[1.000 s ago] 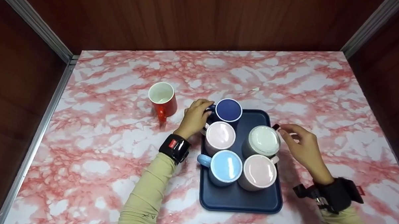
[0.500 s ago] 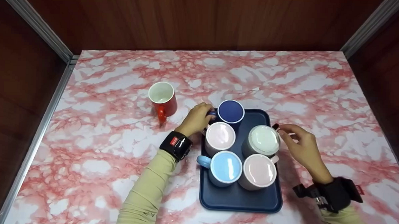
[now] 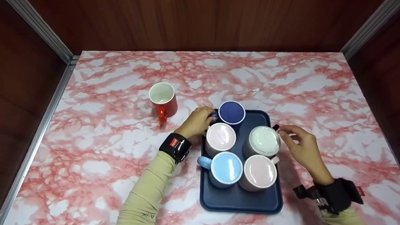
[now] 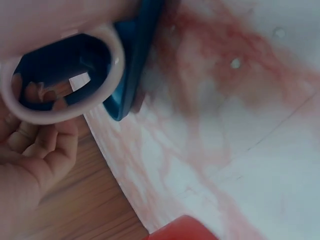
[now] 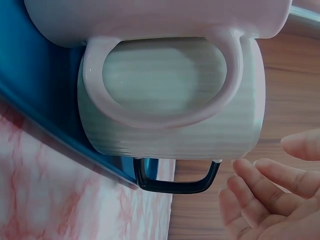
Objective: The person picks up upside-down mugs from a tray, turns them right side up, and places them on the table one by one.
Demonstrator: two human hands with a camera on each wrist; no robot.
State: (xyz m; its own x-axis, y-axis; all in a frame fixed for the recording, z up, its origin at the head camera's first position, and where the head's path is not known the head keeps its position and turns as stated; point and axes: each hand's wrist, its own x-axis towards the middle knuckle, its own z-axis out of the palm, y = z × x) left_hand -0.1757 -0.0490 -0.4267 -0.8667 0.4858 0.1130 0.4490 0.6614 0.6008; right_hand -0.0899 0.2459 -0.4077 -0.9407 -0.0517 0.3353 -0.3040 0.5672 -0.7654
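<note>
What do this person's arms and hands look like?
The left hand and right hand are bare. The left sleeve and right sleeve are yellowish-green; the left bears small dark marks. Black wrist straps each carry a red label.

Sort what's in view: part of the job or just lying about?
Likely job:
tray
dark blue mug, held by left hand
pale green mug, right hand beside it
light blue mug, far pink mug, near pink mug, on tray

Apparently just standing about:
red mug, off the tray on the table, untouched; could still belong
</note>
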